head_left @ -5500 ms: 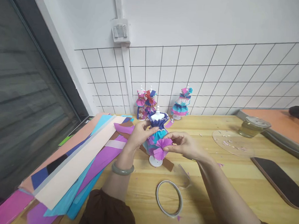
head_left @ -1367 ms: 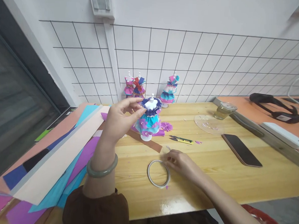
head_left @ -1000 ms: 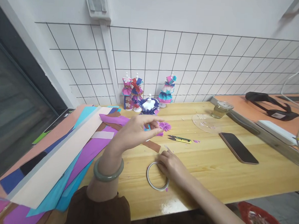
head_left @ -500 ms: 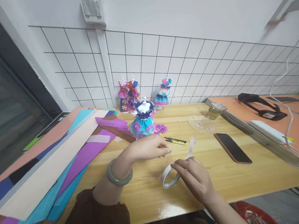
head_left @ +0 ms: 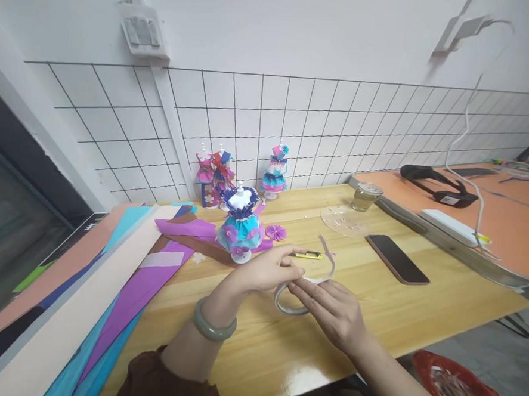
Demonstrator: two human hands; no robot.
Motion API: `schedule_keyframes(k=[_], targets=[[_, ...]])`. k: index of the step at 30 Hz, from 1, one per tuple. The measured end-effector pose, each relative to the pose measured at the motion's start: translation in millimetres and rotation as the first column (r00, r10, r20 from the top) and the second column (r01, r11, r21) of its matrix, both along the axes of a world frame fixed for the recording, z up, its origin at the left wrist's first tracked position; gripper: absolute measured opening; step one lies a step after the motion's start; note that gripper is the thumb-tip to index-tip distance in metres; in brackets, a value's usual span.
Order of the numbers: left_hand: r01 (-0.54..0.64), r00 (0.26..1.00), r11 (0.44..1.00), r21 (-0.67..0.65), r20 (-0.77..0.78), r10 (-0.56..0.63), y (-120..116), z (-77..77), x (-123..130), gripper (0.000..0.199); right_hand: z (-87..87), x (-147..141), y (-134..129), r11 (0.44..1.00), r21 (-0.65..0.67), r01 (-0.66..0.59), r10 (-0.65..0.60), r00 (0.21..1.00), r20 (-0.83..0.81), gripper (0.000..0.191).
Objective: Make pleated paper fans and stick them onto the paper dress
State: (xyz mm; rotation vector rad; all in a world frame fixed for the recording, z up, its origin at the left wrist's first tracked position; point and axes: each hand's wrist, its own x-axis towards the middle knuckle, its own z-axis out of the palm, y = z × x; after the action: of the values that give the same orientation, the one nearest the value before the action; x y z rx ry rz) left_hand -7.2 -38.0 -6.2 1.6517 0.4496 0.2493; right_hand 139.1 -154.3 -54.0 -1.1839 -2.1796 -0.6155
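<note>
Above the pale wooden tabletop [head_left: 264, 353], in the head view, the right hand [head_left: 338, 315] pinches a thin white ring-shaped tape roll [head_left: 290, 311], its loose strip [head_left: 331, 262] curling away; whether the left hand [head_left: 264, 272] grips, I cannot tell. Keeping that strip clear should prevent sticking.

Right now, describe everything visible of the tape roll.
The tape roll is a thin, narrow, whitish-grey ring with an open centre, partly hidden by the fingers. It looks tilted over the wooden table; whether it touches the wood is unclear. A loose, papery-looking strip curves away on the far side of the right hand, which grips the roll's upper right side. The left hand has its fingertips close to the top edge; contact there is hard to tell.
</note>
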Motion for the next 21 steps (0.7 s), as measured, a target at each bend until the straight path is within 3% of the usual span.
schedule_keyframes(k=[4,7,12,15,18,19,21], targets=[[-0.186,0.982,0.982,-0.019,0.031,0.187,-3.7,-6.2,8.6,0.056,-2.2,-0.4,8.7,0.998,0.036,0.044,-0.044,0.999,0.009,0.036],[-0.263,0.964,0.965,0.006,0.047,0.263,-5.3,-10.6,14.0,0.055,-3.8,-2.3,13.1,0.998,0.035,0.053,-0.052,0.999,-0.012,0.038],[-0.289,0.954,0.955,0.061,0.095,0.283,1.0,-10.7,13.8,0.043,-1.9,-2.5,8.3,0.996,0.055,-0.073,0.086,0.954,-0.286,0.046],[-0.287,0.955,0.952,0.111,0.106,0.275,4.6,-6.3,10.4,0.038,4.1,2.5,4.5,0.999,0.044,0.011,0.018,0.787,-0.616,0.037],[-0.258,0.963,0.960,0.112,0.110,0.246,4.4,-1.3,8.1,0.032,11.3,8.9,6.0,0.982,-0.154,0.109,-0.187,0.480,-0.857,0.020],[-0.247,0.965,0.963,0.104,0.113,0.235,4.0,0.0,7.7,0.031,13.3,10.4,7.2,0.965,-0.252,0.071,-0.260,0.380,-0.888,0.020],[-0.223,0.970,0.971,0.087,0.123,0.211,3.2,1.0,7.8,0.029,15.7,11.2,9.6,0.901,-0.413,-0.131,-0.376,0.236,-0.896,0.027]])
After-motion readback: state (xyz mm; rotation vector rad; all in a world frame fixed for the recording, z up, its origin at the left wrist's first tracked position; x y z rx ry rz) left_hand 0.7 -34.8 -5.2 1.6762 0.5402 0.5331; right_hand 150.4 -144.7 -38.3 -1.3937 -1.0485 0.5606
